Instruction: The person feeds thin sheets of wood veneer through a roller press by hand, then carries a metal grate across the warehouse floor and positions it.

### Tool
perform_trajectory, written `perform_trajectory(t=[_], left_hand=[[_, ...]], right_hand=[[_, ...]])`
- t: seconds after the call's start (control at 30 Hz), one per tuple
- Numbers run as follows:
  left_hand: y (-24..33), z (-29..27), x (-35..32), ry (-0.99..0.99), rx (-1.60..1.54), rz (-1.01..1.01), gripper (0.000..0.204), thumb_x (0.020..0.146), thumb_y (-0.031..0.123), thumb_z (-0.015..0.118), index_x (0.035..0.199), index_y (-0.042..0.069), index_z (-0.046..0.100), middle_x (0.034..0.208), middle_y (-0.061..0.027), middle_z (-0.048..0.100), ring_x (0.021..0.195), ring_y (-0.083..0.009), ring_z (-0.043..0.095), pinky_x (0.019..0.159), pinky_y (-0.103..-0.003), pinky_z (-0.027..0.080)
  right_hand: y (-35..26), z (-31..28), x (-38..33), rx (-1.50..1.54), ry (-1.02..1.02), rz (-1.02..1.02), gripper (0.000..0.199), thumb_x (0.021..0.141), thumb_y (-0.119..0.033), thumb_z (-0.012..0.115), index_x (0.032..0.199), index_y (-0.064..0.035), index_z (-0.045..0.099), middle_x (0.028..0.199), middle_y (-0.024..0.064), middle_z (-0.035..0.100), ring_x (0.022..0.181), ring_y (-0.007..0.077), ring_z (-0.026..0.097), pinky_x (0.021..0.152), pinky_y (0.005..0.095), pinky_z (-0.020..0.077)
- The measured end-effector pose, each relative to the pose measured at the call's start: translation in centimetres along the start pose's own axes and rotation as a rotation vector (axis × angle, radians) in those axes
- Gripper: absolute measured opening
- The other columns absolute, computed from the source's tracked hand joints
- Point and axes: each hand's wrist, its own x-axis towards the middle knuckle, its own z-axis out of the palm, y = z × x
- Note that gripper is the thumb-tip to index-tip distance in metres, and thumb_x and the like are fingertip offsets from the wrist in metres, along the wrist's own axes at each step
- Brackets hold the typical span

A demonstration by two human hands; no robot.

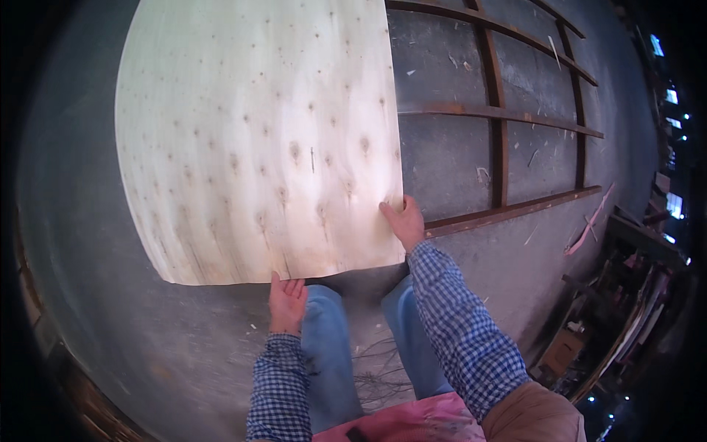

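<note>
A large pale wood veneer sheet (258, 140), dotted with knots, spreads from the top of the head view down to my knees. My right hand (406, 222) grips its right edge near the close corner, thumb on top and the other fingers hidden beneath. At the near edge is my left hand (289, 300), palm up, with its thumb at the rim and its fingertips going under the sheet. The near edge is slightly wavy and lifted above the floor.
On the right, a brown slatted frame (499, 147) lies on the grey floor (471, 269), partly under the sheet. Wood scraps and a pinkish strip (587, 232) are scattered there. A cluttered rack with a cardboard box (563, 350) stands at the lower right. Stacked wood (96, 405) sits lower left.
</note>
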Motion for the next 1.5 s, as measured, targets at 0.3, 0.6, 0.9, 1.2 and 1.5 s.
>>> perform_trajectory(t=[0.3, 0.6, 0.9, 1.2, 1.5], left_hand=[[0.1, 2.1, 0.0, 0.054, -0.049, -0.038, 0.061, 0.095, 0.049, 0.055, 0.133, 0.002, 0.046, 0.135, -0.0140, 0.049, 0.124, -0.0260, 0.047, 0.106, -0.038, 0.037], [-1.9, 0.4, 2.9, -0.003, 0.034, 0.019, 0.059, 0.094, 0.052, 0.055, 0.131, 0.006, 0.050, 0.128, -0.0105, 0.056, 0.118, -0.0244, 0.051, 0.103, -0.039, 0.040], [-3.9, 3.8, -3.0, -0.245, -0.059, 0.129, 0.062, 0.099, 0.053, 0.041, 0.139, 0.006, 0.044, 0.137, -0.0144, 0.053, 0.122, -0.0328, 0.053, 0.103, -0.049, 0.044], [-16.6, 5.9, -17.9, -0.297, 0.296, -0.032, 0.053, 0.100, 0.050, 0.041, 0.130, 0.007, 0.050, 0.124, -0.0127, 0.060, 0.106, -0.0251, 0.060, 0.089, -0.040, 0.049], [-4.1, -17.2, -8.1, 0.410, 0.829, 0.738, 0.033, 0.095, 0.030, 0.060, 0.114, 0.003, 0.056, 0.099, -0.0018, 0.059, 0.089, -0.0122, 0.056, 0.078, -0.028, 0.047]], right_hand=[[-8.3, -7.7, -3.8, -0.195, -0.161, -0.112, 0.045, 0.080, -0.036, 0.072, 0.106, 0.0002, 0.066, 0.108, 0.0231, 0.065, 0.099, 0.0346, 0.063, 0.087, 0.0402, 0.0495], [-3.8, -4.9, -3.0, 0.838, -0.490, 0.196, 0.047, 0.084, -0.016, 0.070, 0.125, 0.0032, 0.056, 0.110, 0.0125, 0.067, 0.097, 0.0192, 0.065, 0.085, 0.0323, 0.0513], [-10.2, -8.6, -9.0, 0.551, -0.429, -0.108, 0.044, 0.079, -0.022, 0.068, 0.117, 0.0004, 0.061, 0.105, 0.0167, 0.070, 0.097, 0.0292, 0.068, 0.086, 0.0380, 0.0514], [-4.6, -26.1, -11.0, 0.403, -0.608, -0.003, 0.036, 0.086, -0.016, 0.068, 0.117, 0.0019, 0.062, 0.102, 0.0104, 0.069, 0.089, 0.0172, 0.066, 0.079, 0.0317, 0.0539], [16.8, -31.0, -12.2, 0.183, -0.234, 0.164, 0.036, 0.082, -0.010, 0.063, 0.115, 0.0049, 0.060, 0.096, 0.0076, 0.067, 0.083, 0.0163, 0.063, 0.076, 0.0301, 0.0513]])
